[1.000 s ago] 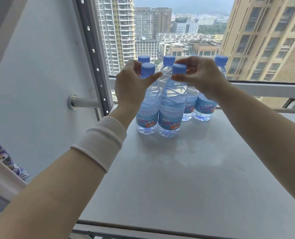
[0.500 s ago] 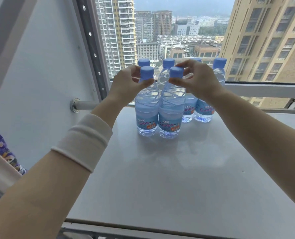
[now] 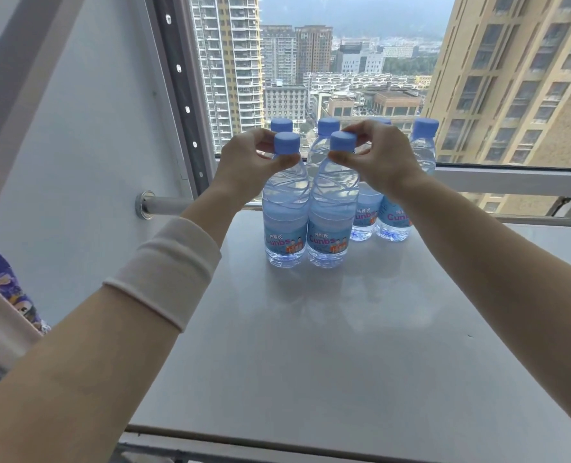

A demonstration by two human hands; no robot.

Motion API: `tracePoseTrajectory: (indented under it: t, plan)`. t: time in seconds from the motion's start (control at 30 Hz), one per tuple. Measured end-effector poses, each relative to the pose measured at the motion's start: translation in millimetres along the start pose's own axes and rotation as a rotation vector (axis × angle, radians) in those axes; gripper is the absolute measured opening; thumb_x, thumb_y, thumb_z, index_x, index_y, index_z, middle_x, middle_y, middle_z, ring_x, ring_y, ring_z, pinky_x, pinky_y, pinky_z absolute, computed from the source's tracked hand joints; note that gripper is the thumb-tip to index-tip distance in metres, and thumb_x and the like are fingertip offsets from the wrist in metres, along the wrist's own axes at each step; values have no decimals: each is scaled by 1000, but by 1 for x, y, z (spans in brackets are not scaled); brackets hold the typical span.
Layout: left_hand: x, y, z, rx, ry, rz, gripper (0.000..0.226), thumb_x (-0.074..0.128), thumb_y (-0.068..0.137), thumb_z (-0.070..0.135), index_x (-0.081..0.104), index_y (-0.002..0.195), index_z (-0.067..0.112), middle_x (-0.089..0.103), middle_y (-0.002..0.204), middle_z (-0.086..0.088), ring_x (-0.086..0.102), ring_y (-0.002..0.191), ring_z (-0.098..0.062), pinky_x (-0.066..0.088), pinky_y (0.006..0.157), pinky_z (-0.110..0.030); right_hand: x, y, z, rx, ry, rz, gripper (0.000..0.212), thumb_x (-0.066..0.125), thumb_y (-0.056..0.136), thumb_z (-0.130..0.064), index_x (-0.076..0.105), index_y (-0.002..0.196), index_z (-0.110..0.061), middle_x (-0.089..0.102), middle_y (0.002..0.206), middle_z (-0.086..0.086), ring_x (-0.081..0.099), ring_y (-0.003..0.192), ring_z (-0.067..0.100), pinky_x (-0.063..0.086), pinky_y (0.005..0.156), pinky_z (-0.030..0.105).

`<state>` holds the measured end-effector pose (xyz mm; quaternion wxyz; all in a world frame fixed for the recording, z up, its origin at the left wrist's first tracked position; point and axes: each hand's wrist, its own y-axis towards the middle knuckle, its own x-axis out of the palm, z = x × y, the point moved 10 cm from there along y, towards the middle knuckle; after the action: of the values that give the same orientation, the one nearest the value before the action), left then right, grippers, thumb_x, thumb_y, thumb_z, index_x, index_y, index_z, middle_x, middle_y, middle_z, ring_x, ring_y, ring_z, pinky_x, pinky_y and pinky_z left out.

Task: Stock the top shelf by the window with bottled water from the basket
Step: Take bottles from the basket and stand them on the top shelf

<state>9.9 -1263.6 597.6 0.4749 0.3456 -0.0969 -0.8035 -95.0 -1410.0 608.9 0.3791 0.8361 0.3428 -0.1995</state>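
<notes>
Two clear water bottles with blue caps and blue labels stand side by side on the grey shelf [image 3: 327, 345]. My left hand [image 3: 247, 165] pinches the neck of the left front bottle [image 3: 286, 212]. My right hand [image 3: 381, 158] grips the cap and neck of the right front bottle [image 3: 332, 215]. Both bottles rest upright on the shelf. Behind them, along the window, stands a row of several more bottles [image 3: 394, 215], partly hidden by my hands. The basket is out of view.
A window [image 3: 344, 78] with city buildings beyond closes the far side. A white wall panel [image 3: 77, 162] and a black perforated upright [image 3: 180, 95] stand at the left, with a metal rail [image 3: 164, 206] jutting from the wall. The shelf's front edge [image 3: 277, 439] is near me.
Both hands have come down slightly with the two front bottles, which now stand on the shelf just in front of the back row. The grips on the necks are unchanged.
</notes>
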Motion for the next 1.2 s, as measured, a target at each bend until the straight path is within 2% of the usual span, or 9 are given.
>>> tracePoseTrajectory:
  t: [0.1, 0.23, 0.3, 0.4, 0.5, 0.67, 0.83, 0.97, 1.2]
  plan:
    - [1, 1, -2, -9, -5, -2, 37, 74, 76, 25, 63, 107, 9, 63, 96, -1, 59, 85, -15, 47, 80, -20, 1, 0, 0, 3, -5, 1, 51, 73, 76, -27, 56, 120, -8, 61, 103, 2, 50, 82, 12, 34, 77, 17]
    - [3, 2, -1, -15, 23, -15, 38, 72, 78, 26, 61, 109, 7, 62, 97, -1, 56, 87, -13, 42, 74, -12, 0, -1, 1, 17, -11, 0, 51, 73, 76, -29, 55, 120, -9, 56, 98, -2, 51, 84, 11, 35, 77, 19]
    - [4, 1, -1, -23, 27, -9, 38, 72, 78, 26, 60, 110, 7, 61, 98, 0, 56, 87, -13, 43, 74, -14, 1, -2, 2, 23, -17, -2, 50, 71, 78, -29, 54, 120, -10, 56, 97, -2, 52, 84, 12, 35, 75, 19]
    - [5, -1, -3, -35, 44, 4, 40, 71, 79, 29, 59, 111, 7, 61, 100, 0, 55, 90, -13, 44, 84, -24, 4, -5, 2, 19, -28, -6, 49, 69, 80, -31, 52, 122, -12, 57, 96, 0, 54, 86, 14, 38, 77, 22]
    - [7, -4, -5, -42, 65, 6, 42, 69, 80, 31, 57, 113, 7, 62, 103, -2, 56, 94, -15, 44, 89, -29, 4, -7, 1, 8, -43, 6, 51, 67, 82, -33, 50, 125, -12, 62, 104, 4, 56, 89, 16, 41, 81, 26]
    - [5, -7, -4, -33, 115, -11, 48, 67, 80, 37, 55, 116, 8, 65, 113, -6, 61, 102, -21, 48, 95, -40, 5, -10, -3, 9, -104, -16, 60, 60, 85, -39, 41, 135, -11, 59, 118, 10, 58, 107, 24, 43, 90, 32]
    - [-1, -23, 9, -34, 218, 13, 73, 65, 81, 39, 34, 137, 6, 52, 134, -12, 52, 119, -24, 43, 101, -40, -8, -30, -5, 41, -186, -17, 70, 53, 89, -40, 25, 143, -5, 47, 137, 14, 43, 128, 26, 35, 103, 33]
    - [-7, -55, 47, 71, 417, 115, 67, 62, 84, 35, 35, 137, 3, 48, 136, -16, 43, 127, -28, 34, 108, -37, -28, -71, 0, 62, -270, -59, 69, 52, 90, -39, 23, 143, -5, 39, 143, 18, 36, 133, 30, 31, 107, 38]
    - [33, -154, 118, 178, 622, 43, 60, 57, 88, 33, 37, 138, 5, 52, 133, -18, 46, 124, -32, 32, 107, -39, -87, -179, 2, -3, -384, -77, 61, 52, 91, -35, 31, 139, -5, 44, 139, 15, 39, 128, 29, 29, 103, 32]
